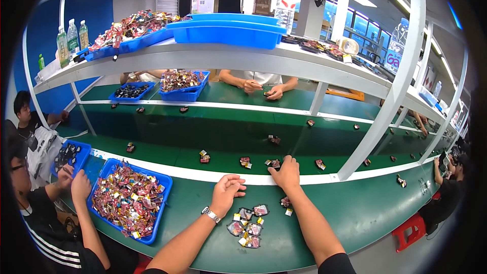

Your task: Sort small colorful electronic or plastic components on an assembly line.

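My right hand (286,173) reaches over the white rail to the green conveyor belt. Its thumb and fingers close around a small black-framed circuit module (274,163) with a red board. My left hand (227,193), with a metal watch at its wrist, hovers above the near worktop, fingers loosely bent and slightly apart, nothing visible in them. Below it lies a group of several similar modules (246,227) with red, white and yellow parts. Another module (285,202) lies partly hidden beside my right forearm.
A blue bin (165,178) heaped with modules stands at left, next to a co-worker's hands (80,185). More modules (204,157) lie spaced along the belt (233,144). A slanted white post (378,106) rises at right. Overhead, a shelf (213,55) carries blue trays and bottles.
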Demonstrator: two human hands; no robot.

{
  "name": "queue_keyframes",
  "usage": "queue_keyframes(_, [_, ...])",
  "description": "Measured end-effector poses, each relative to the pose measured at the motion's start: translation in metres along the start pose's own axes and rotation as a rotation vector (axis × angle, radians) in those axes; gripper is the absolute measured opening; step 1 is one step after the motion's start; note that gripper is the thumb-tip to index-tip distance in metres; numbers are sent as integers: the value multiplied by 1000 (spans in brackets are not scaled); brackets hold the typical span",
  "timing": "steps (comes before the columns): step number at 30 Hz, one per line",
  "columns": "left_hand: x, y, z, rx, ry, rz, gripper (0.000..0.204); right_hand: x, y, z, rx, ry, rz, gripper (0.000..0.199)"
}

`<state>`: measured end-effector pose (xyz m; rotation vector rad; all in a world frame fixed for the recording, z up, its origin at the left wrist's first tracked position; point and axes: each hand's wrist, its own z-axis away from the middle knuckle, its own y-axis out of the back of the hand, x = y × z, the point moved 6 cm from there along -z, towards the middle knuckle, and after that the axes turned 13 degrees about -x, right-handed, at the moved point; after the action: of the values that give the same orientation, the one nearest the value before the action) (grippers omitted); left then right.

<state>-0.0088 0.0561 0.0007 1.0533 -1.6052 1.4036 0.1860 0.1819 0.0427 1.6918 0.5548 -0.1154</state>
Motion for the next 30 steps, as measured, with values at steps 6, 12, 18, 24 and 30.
queue_keyframes(6, [-2, 0, -3, -41, 42, -62, 23, 25, -11, -13, -54, -86, -264, 44])
queue_keyframes(12, [4, -3, 4, -103, 107, -104, 29, -12, 24, 37, -286, 369, -595, 55])
queue_keyframes(18, [-6, -18, 6, -412, 290, -18, 37, -62, 41, 82, -478, 682, -471, 60])
queue_keyframes(24, [-3, -15, 7, -353, 247, 28, 38, -67, 35, 90, -315, 827, -471, 47])
queue_keyframes(30, [-2, -19, 9, -369, 278, 55, 35, -66, 30, 91, -237, 873, -419, 24])
